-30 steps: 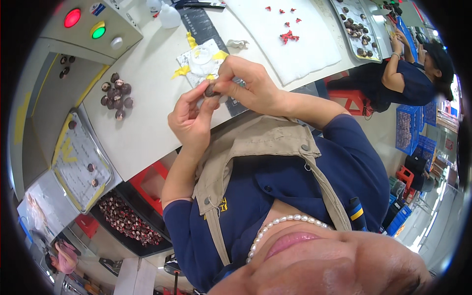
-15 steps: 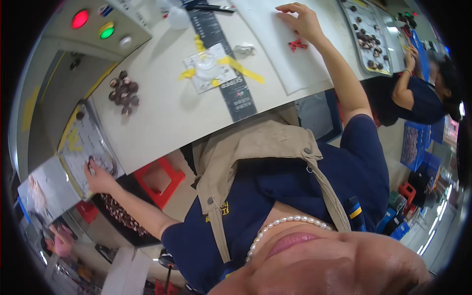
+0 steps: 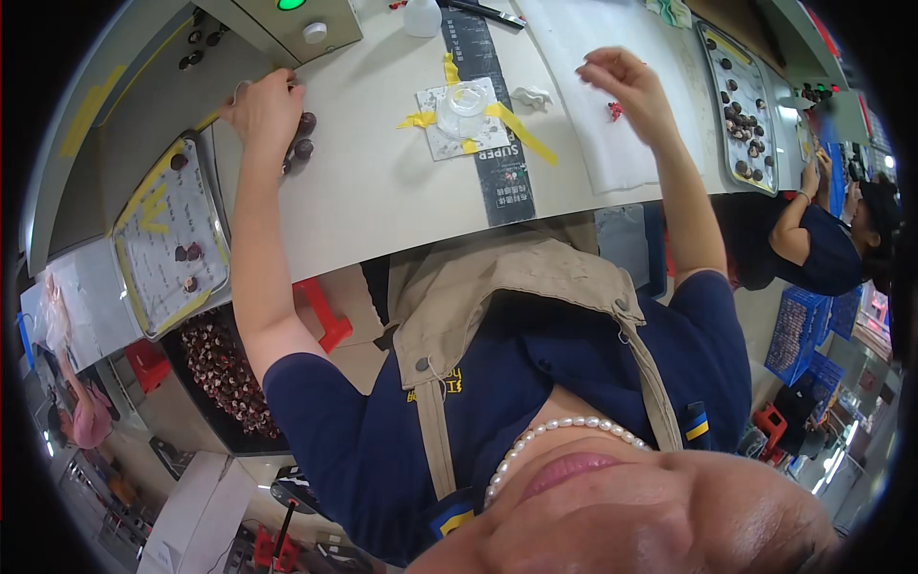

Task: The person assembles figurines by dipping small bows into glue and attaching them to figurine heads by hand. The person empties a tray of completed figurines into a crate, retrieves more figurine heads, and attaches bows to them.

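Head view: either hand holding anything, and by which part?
Cannot be told: left hand partly hides the dark balls; right hand is over the white sheet, no held thing visible.

The dark balls (image 3: 304, 150) have a smooth skin with a faint sheen, set on a smooth, pale desk (image 3: 373, 206) of low lustre, where the round dish (image 3: 463, 107) is clear, glossy plastic, the strips of tape (image 3: 524, 136) are smooth yellow, and the squeeze bottle (image 3: 422, 19) is translucent white plastic. The left tray (image 3: 222, 251) shows a shiny metal rim, while the sheet (image 3: 612, 153) looks like soft, matt white foam. Matt tan cloth makes the apron (image 3: 535, 266), beside a navy cloth shirt (image 3: 311, 411), lustrous necklace pearls (image 3: 576, 422) and a red plastic stool (image 3: 330, 320).
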`<state>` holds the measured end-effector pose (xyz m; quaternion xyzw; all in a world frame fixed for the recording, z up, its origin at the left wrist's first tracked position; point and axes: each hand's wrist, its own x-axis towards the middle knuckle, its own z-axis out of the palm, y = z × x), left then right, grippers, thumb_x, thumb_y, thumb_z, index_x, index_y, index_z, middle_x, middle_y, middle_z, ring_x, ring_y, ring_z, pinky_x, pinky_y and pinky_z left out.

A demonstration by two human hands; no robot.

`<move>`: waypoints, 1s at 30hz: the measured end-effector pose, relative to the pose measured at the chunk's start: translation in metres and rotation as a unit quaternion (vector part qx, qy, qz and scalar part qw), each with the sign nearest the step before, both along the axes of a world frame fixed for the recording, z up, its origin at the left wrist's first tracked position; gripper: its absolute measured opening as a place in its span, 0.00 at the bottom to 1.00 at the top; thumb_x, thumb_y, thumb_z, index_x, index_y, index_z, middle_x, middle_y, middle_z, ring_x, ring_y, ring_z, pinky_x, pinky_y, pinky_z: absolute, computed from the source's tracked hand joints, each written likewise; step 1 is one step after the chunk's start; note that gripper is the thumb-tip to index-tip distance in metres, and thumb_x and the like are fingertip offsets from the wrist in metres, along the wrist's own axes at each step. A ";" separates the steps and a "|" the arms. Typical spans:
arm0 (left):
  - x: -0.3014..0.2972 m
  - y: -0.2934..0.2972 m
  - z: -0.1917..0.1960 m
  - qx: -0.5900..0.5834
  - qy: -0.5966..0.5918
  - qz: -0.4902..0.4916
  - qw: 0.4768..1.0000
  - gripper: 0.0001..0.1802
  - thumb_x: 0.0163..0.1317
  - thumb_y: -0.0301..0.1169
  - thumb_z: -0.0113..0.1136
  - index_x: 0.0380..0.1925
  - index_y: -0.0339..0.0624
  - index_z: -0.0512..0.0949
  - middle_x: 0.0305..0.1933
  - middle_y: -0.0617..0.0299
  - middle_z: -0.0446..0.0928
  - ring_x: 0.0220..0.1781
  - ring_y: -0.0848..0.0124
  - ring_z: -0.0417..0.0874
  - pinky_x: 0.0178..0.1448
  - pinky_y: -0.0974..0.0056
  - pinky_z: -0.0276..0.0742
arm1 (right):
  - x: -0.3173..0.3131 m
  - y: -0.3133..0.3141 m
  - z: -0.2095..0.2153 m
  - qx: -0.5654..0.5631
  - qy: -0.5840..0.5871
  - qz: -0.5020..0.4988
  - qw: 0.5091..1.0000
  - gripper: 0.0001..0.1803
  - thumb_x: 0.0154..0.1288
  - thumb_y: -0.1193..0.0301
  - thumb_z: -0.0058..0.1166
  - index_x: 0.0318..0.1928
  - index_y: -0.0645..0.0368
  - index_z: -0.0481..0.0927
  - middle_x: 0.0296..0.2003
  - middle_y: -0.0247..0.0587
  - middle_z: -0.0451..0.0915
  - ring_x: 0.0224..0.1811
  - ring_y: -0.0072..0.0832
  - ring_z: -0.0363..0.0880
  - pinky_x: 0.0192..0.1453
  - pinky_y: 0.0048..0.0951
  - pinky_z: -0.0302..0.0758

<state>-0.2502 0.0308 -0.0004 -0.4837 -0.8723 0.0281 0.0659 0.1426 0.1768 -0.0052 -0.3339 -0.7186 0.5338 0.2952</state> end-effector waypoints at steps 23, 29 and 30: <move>0.143 -0.111 -0.054 0.279 -0.879 0.025 0.386 0.15 0.61 0.28 0.57 0.48 0.39 0.73 0.44 0.63 0.76 0.39 0.81 0.75 0.38 0.77 0.72 | -0.124 -0.072 0.002 0.457 -0.127 0.024 0.880 0.04 0.53 0.75 0.59 0.31 0.59 0.79 0.29 0.34 0.75 0.34 0.31 0.71 0.38 0.29 0.69; 0.132 -0.116 -0.061 0.250 -0.895 0.010 0.368 0.14 0.61 0.29 0.57 0.47 0.39 0.74 0.43 0.61 0.78 0.38 0.80 0.77 0.39 0.76 0.74 | -0.147 -0.082 0.008 0.517 -0.198 0.016 0.833 0.04 0.53 0.74 0.59 0.30 0.56 0.76 0.28 0.31 0.73 0.34 0.31 0.69 0.43 0.30 0.66; 0.132 -0.116 -0.061 0.251 -0.895 0.010 0.368 0.14 0.61 0.29 0.57 0.47 0.39 0.74 0.43 0.61 0.78 0.38 0.80 0.77 0.39 0.76 0.74 | -0.147 -0.083 0.007 0.517 -0.198 0.017 0.833 0.04 0.53 0.74 0.59 0.30 0.56 0.76 0.28 0.31 0.73 0.34 0.31 0.69 0.43 0.30 0.66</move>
